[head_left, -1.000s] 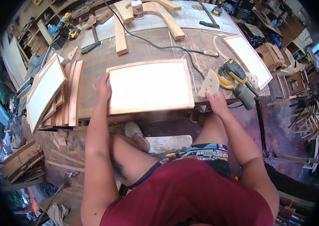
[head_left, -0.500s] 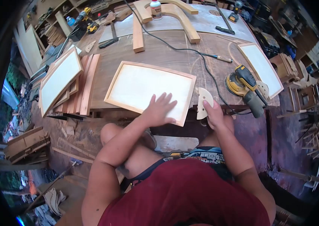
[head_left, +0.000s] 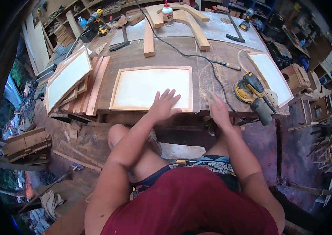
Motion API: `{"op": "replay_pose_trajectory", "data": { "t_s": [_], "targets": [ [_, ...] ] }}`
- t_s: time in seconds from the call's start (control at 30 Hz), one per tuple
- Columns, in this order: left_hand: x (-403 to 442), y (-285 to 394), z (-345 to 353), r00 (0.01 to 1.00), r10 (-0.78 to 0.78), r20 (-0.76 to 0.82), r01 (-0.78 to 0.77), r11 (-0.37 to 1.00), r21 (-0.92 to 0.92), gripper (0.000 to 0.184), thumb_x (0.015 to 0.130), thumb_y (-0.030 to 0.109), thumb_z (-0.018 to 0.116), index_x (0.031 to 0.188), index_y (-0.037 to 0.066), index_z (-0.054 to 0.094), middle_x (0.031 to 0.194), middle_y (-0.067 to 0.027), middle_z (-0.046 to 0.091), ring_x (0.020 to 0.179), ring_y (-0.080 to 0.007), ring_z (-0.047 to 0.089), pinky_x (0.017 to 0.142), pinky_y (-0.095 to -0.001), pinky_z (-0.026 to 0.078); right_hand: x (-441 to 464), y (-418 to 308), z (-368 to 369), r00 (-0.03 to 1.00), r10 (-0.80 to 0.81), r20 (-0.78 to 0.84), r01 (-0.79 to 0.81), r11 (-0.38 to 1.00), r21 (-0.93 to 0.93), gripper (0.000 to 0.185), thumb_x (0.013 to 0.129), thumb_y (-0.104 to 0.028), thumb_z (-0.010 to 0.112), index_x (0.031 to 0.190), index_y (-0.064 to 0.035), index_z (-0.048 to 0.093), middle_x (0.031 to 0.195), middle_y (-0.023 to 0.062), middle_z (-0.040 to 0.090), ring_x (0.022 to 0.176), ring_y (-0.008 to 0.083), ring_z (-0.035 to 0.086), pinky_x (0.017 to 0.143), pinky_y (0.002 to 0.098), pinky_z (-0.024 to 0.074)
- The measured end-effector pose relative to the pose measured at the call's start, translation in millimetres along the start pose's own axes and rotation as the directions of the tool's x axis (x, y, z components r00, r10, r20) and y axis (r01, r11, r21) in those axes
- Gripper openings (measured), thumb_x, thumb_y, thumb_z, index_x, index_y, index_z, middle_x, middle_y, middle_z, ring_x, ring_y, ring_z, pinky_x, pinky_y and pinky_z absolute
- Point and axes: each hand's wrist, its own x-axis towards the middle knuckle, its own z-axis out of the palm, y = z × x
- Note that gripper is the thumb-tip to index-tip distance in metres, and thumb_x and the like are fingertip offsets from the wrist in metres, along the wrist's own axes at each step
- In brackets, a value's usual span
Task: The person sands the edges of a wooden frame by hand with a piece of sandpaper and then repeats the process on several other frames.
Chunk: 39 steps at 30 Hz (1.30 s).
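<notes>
A wood-framed white panel lies at the front edge of the workbench, its long sides running nearly parallel to that edge. My left hand rests on its lower right part, fingers spread. Just right of the frame, my right hand grips a folded sanding disc, pale and seen almost edge-on. The disc is close to the right rail of the frame; whether it touches cannot be made out. Farther right sits a yellow and black orbital sander with another sanding disc against it.
More framed panels lie at left on reddish boards, and one framed panel lies at right. A black cord crosses the bench. Behind are a glue bottle, curved wooden parts, a hammer and a drill.
The framed panel has turned so its front rail lines up with the bench edge. My right hand has lifted slightly and tipped the sanding disc edge-on. My left hand stays on the panel.
</notes>
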Motion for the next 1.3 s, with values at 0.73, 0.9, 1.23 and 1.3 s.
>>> {"op": "replay_pose_trajectory", "data": {
  "t_s": [0.73,0.9,1.23,1.3],
  "targets": [
    [36,-20,12,0.949,-0.288,-0.126,0.290,0.957,-0.002,0.067,0.100,0.056,0.045,0.157,0.021,0.035,0.165,-0.0153,0.024,0.154,-0.0352,0.016,0.121,-0.0611,0.008,86,-42,96,0.956,-0.117,0.270,0.281,0.088,-0.956,0.044,0.099,-0.034,0.054,0.141,-0.0181,0.056,0.112,0.0138,0.058,0.109,0.0309,0.055,0.093,0.0483,0.0430],
    [35,-22,12,0.943,-0.282,-0.176,0.279,0.959,-0.042,0.065,0.100,0.054,0.045,0.155,0.020,0.038,0.164,-0.0146,0.028,0.153,-0.0332,0.019,0.121,-0.0605,0.008,80,-43,92,0.936,-0.106,0.337,0.345,0.074,-0.936,0.044,0.098,-0.032,0.056,0.140,-0.0178,0.057,0.109,0.0140,0.058,0.107,0.0305,0.056,0.089,0.0462,0.0457],
    [34,-23,9,0.943,-0.306,-0.131,0.307,0.952,-0.012,0.066,0.101,0.056,0.043,0.157,0.024,0.033,0.165,-0.0129,0.026,0.154,-0.0319,0.019,0.122,-0.0601,0.010,113,-35,88,0.928,-0.132,0.348,0.349,-0.012,-0.937,0.044,0.100,-0.034,0.054,0.142,-0.0210,0.057,0.104,0.0163,0.059,0.102,0.0323,0.057,0.088,0.0441,0.0467],
    [34,-23,10,0.945,-0.302,-0.122,0.302,0.953,-0.020,0.066,0.101,0.056,0.042,0.158,0.024,0.032,0.166,-0.0124,0.025,0.154,-0.0315,0.018,0.122,-0.0604,0.009,103,-40,84,0.932,-0.088,0.353,0.353,-0.012,-0.935,0.044,0.100,-0.033,0.054,0.142,-0.0213,0.057,0.105,0.0161,0.059,0.102,0.0324,0.057,0.089,0.0446,0.0468]
  ]
}}
